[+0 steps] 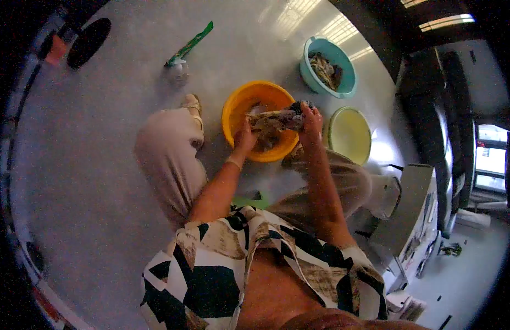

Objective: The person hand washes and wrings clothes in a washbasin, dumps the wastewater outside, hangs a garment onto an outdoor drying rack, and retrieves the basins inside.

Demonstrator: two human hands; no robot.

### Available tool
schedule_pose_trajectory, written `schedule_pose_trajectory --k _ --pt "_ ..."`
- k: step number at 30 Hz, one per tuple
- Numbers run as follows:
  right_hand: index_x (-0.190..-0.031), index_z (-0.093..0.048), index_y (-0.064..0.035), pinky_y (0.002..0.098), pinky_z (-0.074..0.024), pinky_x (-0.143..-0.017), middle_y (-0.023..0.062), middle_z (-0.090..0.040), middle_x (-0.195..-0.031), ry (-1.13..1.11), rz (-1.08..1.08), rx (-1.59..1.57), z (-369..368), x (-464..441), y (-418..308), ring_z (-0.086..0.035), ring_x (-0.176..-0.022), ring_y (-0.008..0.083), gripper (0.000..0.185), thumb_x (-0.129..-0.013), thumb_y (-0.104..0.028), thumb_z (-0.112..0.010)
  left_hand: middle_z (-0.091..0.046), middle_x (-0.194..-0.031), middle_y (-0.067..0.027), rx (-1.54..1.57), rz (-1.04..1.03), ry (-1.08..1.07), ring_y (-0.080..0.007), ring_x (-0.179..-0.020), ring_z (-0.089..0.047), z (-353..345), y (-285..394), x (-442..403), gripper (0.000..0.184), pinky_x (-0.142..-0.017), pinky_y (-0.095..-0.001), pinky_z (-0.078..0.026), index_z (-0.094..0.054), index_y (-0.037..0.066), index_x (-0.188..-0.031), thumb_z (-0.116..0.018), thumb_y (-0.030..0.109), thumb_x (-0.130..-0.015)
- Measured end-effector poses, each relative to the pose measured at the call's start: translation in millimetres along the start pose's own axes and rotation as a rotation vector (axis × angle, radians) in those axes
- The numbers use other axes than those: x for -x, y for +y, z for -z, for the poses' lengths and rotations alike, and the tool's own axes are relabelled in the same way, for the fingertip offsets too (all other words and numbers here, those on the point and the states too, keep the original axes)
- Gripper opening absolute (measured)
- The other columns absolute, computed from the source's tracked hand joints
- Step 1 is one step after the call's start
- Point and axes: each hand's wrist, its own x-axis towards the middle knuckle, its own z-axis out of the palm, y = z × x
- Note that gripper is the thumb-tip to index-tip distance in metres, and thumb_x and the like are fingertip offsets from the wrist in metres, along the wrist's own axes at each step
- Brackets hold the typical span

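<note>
Between my two hands a bunched, patterned cloth (274, 120) in beige, brown and grey is stretched over the orange basin (228, 113). My left hand (245, 137) grips its left end. My right hand (311, 122) is closed round its darker right end, near the basin's right rim. More brownish cloth (266, 141) lies low in the orange basin below the held piece; its exact shape is hard to make out.
A teal basin (351, 82) with bunched cloth (325, 70) stands at the far right. Closer is a pale yellow-green basin (349, 135). On the floor at upper left are a green packet (193, 44) and a clear container (179, 71). A white cabinet (406, 203) stands at right.
</note>
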Motion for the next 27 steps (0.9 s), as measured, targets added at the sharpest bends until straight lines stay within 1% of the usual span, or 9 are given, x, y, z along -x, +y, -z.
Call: schedule_pose_trajectory --k 3,8,10,11,17,21,23,24,27 --pt "-0.103 -0.053 -0.0033 0.0355 -0.0525 -0.071 0.0107 -0.061 -0.094 -0.051 0.246 0.120 -15 35 -9 -0.062 -0.082 0.0241 0.029 -0.082 -0.021 -0.061 -0.039 -0.133 -0.0169 -0.244 -0.019 -0.067 -0.0327 -0.124 -0.034 26 45 37 0.083 -0.103 -0.0426 -0.028 -0.022 0.007 -0.138 -0.068 0.030 -0.073" --pt "-0.110 -0.054 -0.0037 0.0357 -0.0502 -0.078 0.0147 -0.061 -0.101 -0.064 0.655 0.657 -18 72 -55 -0.061 -0.085 0.0254 0.041 -0.077 -0.025 -0.067 -0.046 -0.127 -0.0108 -0.445 -0.616 0.193 -0.0277 -0.116 -0.044 -18 42 7 0.058 -0.101 -0.0379 -0.034 -0.041 0.009 -0.129 -0.060 0.032 -0.080" --pt "-0.102 -0.056 -0.0046 0.0369 -0.0530 -0.067 0.0100 -0.063 -0.095 -0.223 0.128 -0.335 -47 95 -84 -0.062 -0.085 0.0240 0.028 -0.086 -0.027 -0.052 -0.053 -0.119 -0.0102 -0.036 -0.456 0.164 -0.0279 -0.109 -0.051 -40 18 -19 0.062 -0.095 -0.0361 -0.039 -0.043 0.008 -0.127 -0.067 0.029 -0.073" --pt "-0.102 -0.057 -0.0045 0.0366 -0.0530 -0.067 0.0100 -0.063 -0.095 -0.268 0.091 -0.361 -42 89 -83 -0.062 -0.085 0.0240 0.028 -0.086 -0.028 -0.052 -0.057 -0.114 -0.0102 0.255 -0.288 0.115 -0.0284 -0.105 -0.054 -51 0 -33 0.068 -0.091 -0.0353 -0.043 -0.044 0.008 -0.126 -0.072 0.026 -0.067" --pt "-0.105 -0.056 -0.0034 0.0353 -0.0529 -0.066 0.0113 -0.063 -0.098 -0.346 -0.110 -0.329 6 35 -30 -0.062 -0.085 0.0251 0.033 -0.087 -0.030 -0.051 -0.056 -0.114 -0.0131 0.106 -0.119 0.255 -0.0284 -0.101 -0.055 -39 -28 -56 0.055 -0.087 -0.0378 -0.044 -0.045 0.008 -0.125 -0.064 0.022 -0.075" --pt "-0.114 -0.050 -0.0050 0.0375 -0.0499 -0.073 0.0116 -0.059 -0.104 -0.063 -0.208 -0.040 55 7 47 -0.058 -0.091 0.0257 0.038 -0.085 -0.030 -0.054 -0.053 -0.120 -0.0128 0.552 0.125 0.308 -0.0273 -0.107 -0.050 -10 36 -23 0.047 -0.092 -0.0360 -0.040 -0.044 0.007 -0.125 -0.056 0.012 -0.080" --pt "-0.121 -0.044 -0.0073 0.0391 -0.0475 -0.076 0.0116 -0.056 -0.110 -0.060 -0.193 0.212 80 -2 89 -0.056 -0.096 0.0258 0.045 -0.083 -0.027 -0.059 -0.055 -0.115 -0.0180 -0.009 0.108 0.442 -0.0372 -0.100 -0.053 -36 11 -40 0.056 -0.085 -0.0431 -0.044 -0.040 0.005 -0.129 -0.055 0.006 -0.075" --pt "-0.124 -0.041 -0.0085 0.0399 -0.0463 -0.077 0.0115 -0.055 -0.112 -0.081 -0.140 0.417 98 -11 113 -0.054 -0.098 0.0259 0.050 -0.081 -0.026 -0.061 -0.053 -0.118 -0.0192 0.352 -0.155 0.427 -0.0380 -0.104 -0.051 -14 42 -14 0.058 -0.088 -0.0432 -0.041 -0.040 0.003 -0.129 -0.053 0.002 -0.072" --pt "-0.135 -0.033 -0.0121 0.0423 -0.0426 -0.081 0.0114 -0.051 -0.120 -0.190 0.419 1.172 146 -39 182 -0.050 -0.106 0.0262 0.068 -0.077 -0.022 -0.068 -0.052 -0.118 -0.0198 0.216 -0.145 0.357 -0.0372 -0.105 -0.051 -9 81 -2 0.060 -0.089 -0.0432 -0.041 -0.041 0.001 -0.128 -0.052 0.000 -0.069"
